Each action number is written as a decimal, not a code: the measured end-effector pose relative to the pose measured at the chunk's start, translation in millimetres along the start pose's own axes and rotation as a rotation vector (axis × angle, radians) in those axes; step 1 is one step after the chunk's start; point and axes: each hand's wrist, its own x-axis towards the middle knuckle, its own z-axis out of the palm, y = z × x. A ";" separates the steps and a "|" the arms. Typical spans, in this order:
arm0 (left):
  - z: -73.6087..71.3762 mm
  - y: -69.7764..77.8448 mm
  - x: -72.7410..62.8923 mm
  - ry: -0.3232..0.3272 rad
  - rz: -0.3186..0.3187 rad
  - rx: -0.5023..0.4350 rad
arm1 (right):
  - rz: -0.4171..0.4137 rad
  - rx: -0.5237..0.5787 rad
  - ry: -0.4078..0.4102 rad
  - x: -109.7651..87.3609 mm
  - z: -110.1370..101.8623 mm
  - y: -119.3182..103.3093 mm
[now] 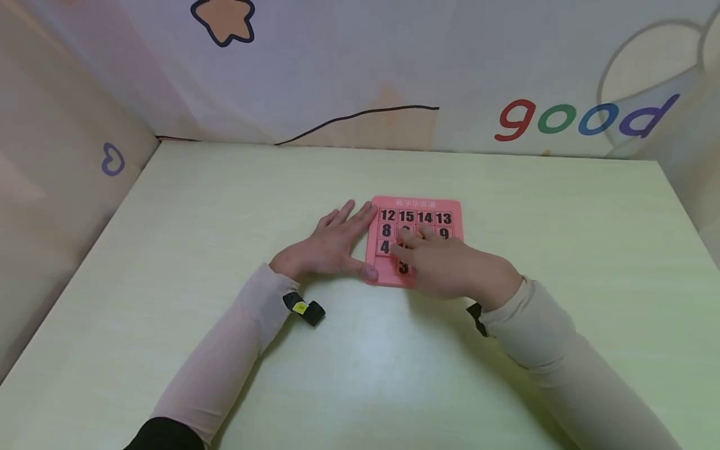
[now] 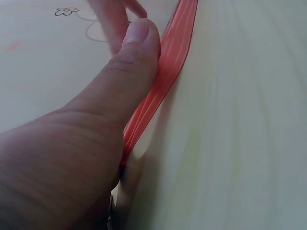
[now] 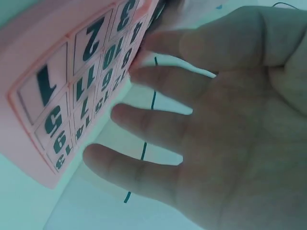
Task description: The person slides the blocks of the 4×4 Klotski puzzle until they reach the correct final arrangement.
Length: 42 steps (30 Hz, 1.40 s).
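A pink number sliding puzzle (image 1: 387, 265) lies flat on the table, its top row reading 12, 15, 14, 13. A bare pink slot shows below the 4 tile. At its left side, my left hand (image 1: 332, 249) steadies the frame, thumb on the lower left corner and fingers spread near the upper left. The left wrist view has the left thumb (image 2: 136, 57) against the puzzle's pink edge (image 2: 175, 52). Over the tiles, my right hand (image 1: 450, 265) reaches with spread fingers and covers several numbers. In the right wrist view, its straight fingers (image 3: 153, 124) extend beside the numbered face (image 3: 91, 43); tile contact is unclear.
The pale table (image 1: 360, 375) extends around the puzzle on all sides. A printed wall panel (image 1: 337, 75) with "good" lettering stands along the back edge, and another panel (image 1: 62, 187) closes the left side. Both wrists wear dark straps.
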 end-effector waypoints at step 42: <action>-3.9 4.0 -1.0 -0.008 -0.006 -0.034 | -0.075 0.060 0.022 -51.5 15.1 23.9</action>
